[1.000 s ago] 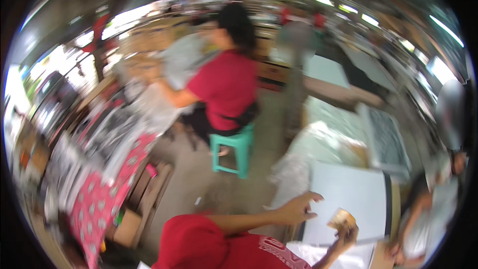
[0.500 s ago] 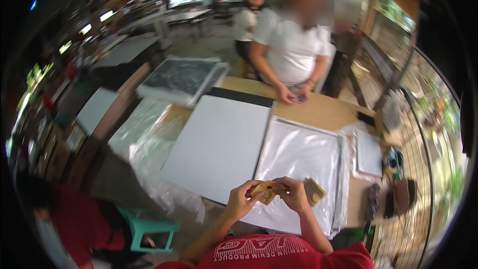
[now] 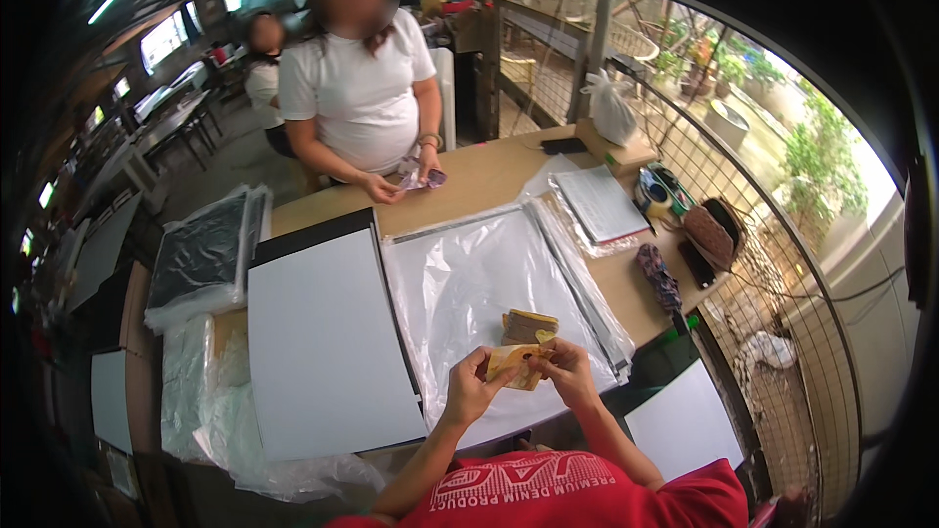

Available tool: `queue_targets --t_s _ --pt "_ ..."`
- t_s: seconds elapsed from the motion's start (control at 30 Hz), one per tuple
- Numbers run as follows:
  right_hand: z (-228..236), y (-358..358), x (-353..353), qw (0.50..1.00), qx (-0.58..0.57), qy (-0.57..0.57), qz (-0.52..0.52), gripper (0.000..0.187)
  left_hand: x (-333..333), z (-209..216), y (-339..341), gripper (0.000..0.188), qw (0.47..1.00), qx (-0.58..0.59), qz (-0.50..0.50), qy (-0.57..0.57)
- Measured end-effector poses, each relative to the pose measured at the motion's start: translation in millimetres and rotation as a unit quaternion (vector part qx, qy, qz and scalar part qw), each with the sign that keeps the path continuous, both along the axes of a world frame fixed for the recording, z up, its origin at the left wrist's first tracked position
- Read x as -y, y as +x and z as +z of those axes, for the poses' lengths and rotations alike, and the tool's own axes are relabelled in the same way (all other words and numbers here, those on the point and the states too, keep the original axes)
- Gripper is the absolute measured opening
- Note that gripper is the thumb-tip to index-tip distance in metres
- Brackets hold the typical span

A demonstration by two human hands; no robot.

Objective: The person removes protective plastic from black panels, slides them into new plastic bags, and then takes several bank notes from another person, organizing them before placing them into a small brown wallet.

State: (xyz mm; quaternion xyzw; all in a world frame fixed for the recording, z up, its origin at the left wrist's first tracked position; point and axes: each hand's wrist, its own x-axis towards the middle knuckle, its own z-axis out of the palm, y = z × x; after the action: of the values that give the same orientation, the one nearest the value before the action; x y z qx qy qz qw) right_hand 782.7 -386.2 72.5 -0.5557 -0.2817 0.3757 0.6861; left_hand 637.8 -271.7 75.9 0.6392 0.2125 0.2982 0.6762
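Observation:
My left hand [image 3: 469,386] and my right hand [image 3: 570,372] hold a yellow-orange banknote [image 3: 520,374] between them, pinched at its two sides. It is held low in front of my red shirt, over the near part of a plastic-wrapped stack of sheets [image 3: 469,264]. Just beyond my fingers, a small flat bundle [image 3: 529,329], grey-brown with yellow edges, lies on that plastic. Both sets of fingers are closed, with thumbs on the note.
Across the table [image 3: 479,181] a person in white [image 3: 357,103] handles purplish paper [image 3: 421,176]. A large white board [image 3: 328,342] lies to the left, beside crumpled clear plastic [image 3: 235,430]. Rightward are a folded umbrella [image 3: 657,279], a brown pouch [image 3: 712,235] and a wire fence [image 3: 782,323].
My view has swung right, so the table and the person across appear farther left. Both hands still hold the banknote, now in front of the small bundle.

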Motion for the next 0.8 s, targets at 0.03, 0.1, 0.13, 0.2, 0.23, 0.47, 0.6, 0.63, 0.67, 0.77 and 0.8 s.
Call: queue_targets --t_s 0.03,0.1,0.13,0.2,0.23,0.47,0.6,0.63,0.67,0.77,0.8 --pt "3.5 -0.9 5.2 1.000 -0.004 0.003 -0.029 0.016 1.3 -2.5 5.6 0.022 1.000 -0.013 -0.009 0.017" --pt "-2.2 -0.9 15.9 0.996 0.015 -0.017 -0.091 0.011 4.8 -6.6 16.5 0.023 0.999 -0.020 -0.035 0.027" --pt "-7.6 0.4 20.7 0.992 0.026 -0.001 -0.122 0.011 8.2 -8.8 23.0 0.022 0.998 -0.015 -0.052 0.018" --pt "-14.5 0.9 27.6 0.982 0.047 0.034 -0.180 0.010 12.9 -13.3 33.8 0.022 0.996 -0.007 -0.085 -0.008" --pt "-15.4 1.3 32.2 0.978 0.044 0.056 -0.194 0.010 15.4 -16.6 38.8 0.021 0.994 -0.005 -0.101 -0.027" --pt "2.6 -2.2 43.5 0.956 -0.188 0.084 -0.210 0.015 28.2 -21.1 58.4 0.029 0.991 0.018 -0.130 -0.017" --pt "6.3 0.3 43.8 0.969 -0.161 0.066 -0.176 0.022 25.5 -11.3 58.2 0.048 0.982 0.036 -0.179 -0.056" --pt "-13.4 9.9 49.0 0.979 -0.115 0.062 -0.158 0.024 27.7 -5.7 57.7 0.051 0.979 0.042 -0.185 -0.074" --pt "-11.8 9.6 47.9 0.971 -0.131 0.079 -0.183 0.024 27.0 -2.9 54.9 0.054 0.977 0.045 -0.187 -0.090" --pt "4.4 18.9 37.2 0.942 -0.180 0.115 -0.260 0.023 23.0 -10.2 47.2 0.058 0.983 0.017 -0.166 -0.082" --pt "3.4 25.4 38.5 0.938 -0.192 0.105 -0.270 0.024 21.2 -10.4 44.7 0.058 0.985 0.010 -0.157 -0.075"
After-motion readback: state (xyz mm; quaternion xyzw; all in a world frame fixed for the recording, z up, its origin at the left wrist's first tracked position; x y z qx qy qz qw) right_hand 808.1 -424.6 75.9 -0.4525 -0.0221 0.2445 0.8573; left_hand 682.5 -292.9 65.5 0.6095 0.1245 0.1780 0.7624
